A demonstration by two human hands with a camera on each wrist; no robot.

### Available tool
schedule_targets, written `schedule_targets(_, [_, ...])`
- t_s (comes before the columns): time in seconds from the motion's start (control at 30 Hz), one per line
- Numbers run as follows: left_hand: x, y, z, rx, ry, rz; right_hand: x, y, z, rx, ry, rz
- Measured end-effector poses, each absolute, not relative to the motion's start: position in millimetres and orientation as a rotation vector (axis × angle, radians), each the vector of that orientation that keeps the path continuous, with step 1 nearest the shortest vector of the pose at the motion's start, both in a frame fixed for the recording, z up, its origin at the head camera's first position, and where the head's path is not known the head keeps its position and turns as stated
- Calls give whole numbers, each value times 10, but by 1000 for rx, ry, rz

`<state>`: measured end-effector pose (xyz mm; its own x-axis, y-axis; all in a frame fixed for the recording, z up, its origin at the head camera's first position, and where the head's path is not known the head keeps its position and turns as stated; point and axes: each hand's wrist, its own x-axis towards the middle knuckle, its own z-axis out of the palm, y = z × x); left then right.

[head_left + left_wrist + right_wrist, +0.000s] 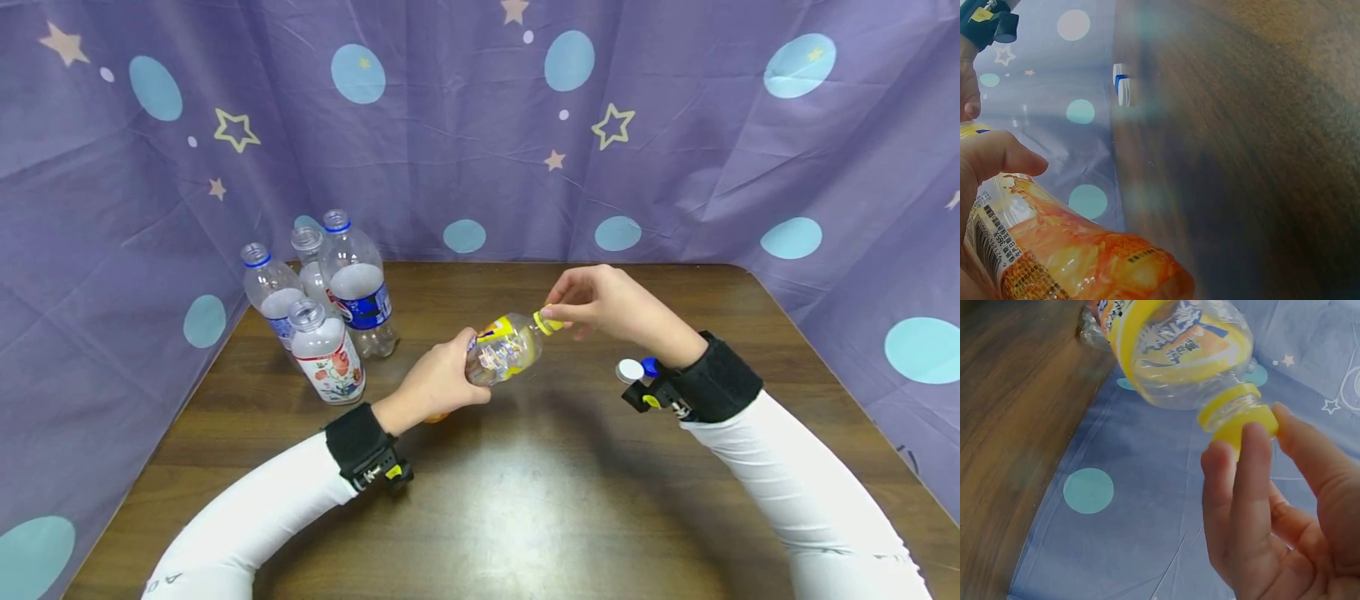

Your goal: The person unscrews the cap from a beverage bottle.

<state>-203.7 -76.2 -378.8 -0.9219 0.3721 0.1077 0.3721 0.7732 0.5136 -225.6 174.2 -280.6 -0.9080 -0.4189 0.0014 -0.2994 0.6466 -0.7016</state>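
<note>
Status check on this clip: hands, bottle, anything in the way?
Left hand grips bottle body. Right hand pinches yellow cap. Four uncapped bottles stand clear, far left.

Four bottles stand clustered at the table's far left; two caps, probably loose, lie right of centre.

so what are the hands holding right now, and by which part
Both hold one clear bottle with a yellow-orange label. The left hand grips its body near the base; the right hand pinches the yellow cap.
</note>
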Motion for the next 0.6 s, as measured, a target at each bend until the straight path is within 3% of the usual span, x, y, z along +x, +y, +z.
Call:
schedule_targets(0.27, [-2051, -771, -3815, 611, 2963, 862, -2236, 1746, -2770, -697, 2714, -1103])
schedule_targets(0.6, [-2036, -771, -3792, 626, 2948, 889, -2241, 1713, -2801, -618, 2744, -1134])
